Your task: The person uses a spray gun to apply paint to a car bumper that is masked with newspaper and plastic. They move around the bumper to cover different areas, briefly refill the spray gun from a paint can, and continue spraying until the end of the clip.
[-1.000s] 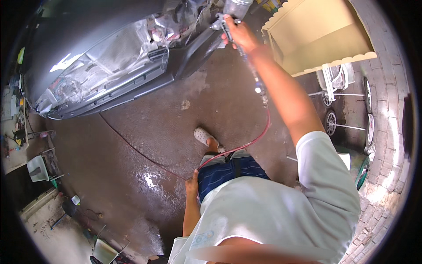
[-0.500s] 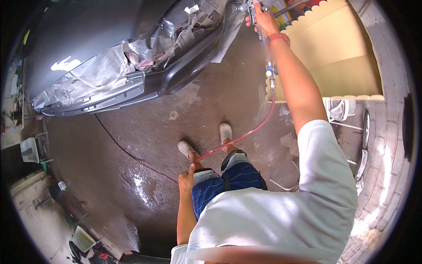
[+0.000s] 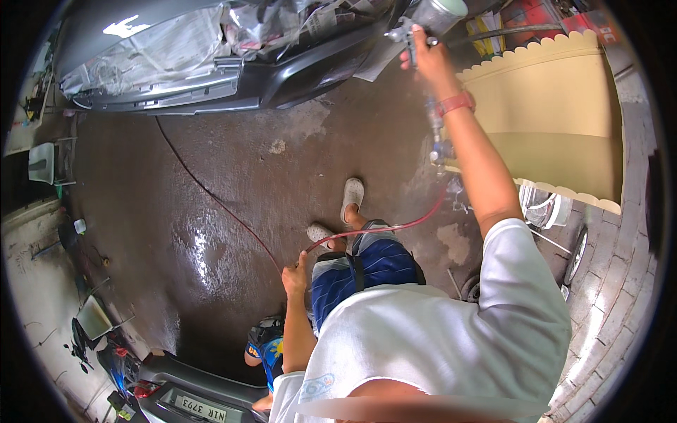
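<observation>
A cup-topped paint spray gun [image 3: 405, 41] is gripped by the right hand [image 3: 427, 59], with the fingers wrapped round its handle and the arm stretched well forward. A metal cup [image 3: 432, 18] with a pale lid is carried on the gun, and the nozzle is pointed leftward, near the corner of a dark grey car bumper [image 3: 303, 76]. A red wristband [image 3: 455, 104] is worn on the right wrist. A red air hose [image 3: 229, 217] is clasped low by the left hand [image 3: 295, 278], just beside the blue striped shorts [image 3: 374, 271]; the two hands are held well apart. From there the hose is led rightward to a fitting [image 3: 438, 149] below the gun, and leftward across the wet floor [image 3: 148, 183] to the car. Above the bumper the car is covered with newspaper and plastic sheeting [image 3: 169, 51]. On the right a cream scalloped awning [image 3: 546, 127] is seen. Because of blur, whether the trigger is pressed cannot be told.
</observation>
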A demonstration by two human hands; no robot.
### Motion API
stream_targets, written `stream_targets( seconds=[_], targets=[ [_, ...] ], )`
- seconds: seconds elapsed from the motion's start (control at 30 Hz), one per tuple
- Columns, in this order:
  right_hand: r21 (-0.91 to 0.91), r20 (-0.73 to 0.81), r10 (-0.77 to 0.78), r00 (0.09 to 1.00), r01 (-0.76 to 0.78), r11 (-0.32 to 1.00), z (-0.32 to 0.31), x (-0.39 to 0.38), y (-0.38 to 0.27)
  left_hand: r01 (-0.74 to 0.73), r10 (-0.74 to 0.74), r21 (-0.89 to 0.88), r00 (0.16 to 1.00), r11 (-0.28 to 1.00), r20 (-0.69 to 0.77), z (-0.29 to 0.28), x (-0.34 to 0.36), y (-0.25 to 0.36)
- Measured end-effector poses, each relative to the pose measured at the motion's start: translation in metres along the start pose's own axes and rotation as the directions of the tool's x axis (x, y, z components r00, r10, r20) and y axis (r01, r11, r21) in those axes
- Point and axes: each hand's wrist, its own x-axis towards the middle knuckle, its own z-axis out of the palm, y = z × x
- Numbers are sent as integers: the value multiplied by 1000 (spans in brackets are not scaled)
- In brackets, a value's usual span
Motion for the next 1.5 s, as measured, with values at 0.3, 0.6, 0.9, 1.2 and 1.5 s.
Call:
stream_targets(
  seconds=[0.3, 0.6, 0.9, 1.2, 1.5],
  targets=[
    [186, 214, -133, 968, 93, 978, 179, -131, -39, 112, -150, -198, 972, 974, -183, -14, -51, -169],
    [220, 290, -104, 951, 39, 975, 221, -155, -9, 158, -190, -190, 968, 969, -164, -20, -50, -213],
    [69, -267, 18, 963, 1, 998, 117, -121, 47, 135, -142, -145, 989, 980, -44, 1, -20, -191],
    [333, -97, 14, 995, 19, 943, 224, -181, 59, 255, -282, -250, 956, 934, -80, -27, -45, -223],
    [420, 117, -184, 976, 119, 900, 334, -212, 38, 286, -306, -145, 942, 947, -136, -9, -37, -279]
  ],
)
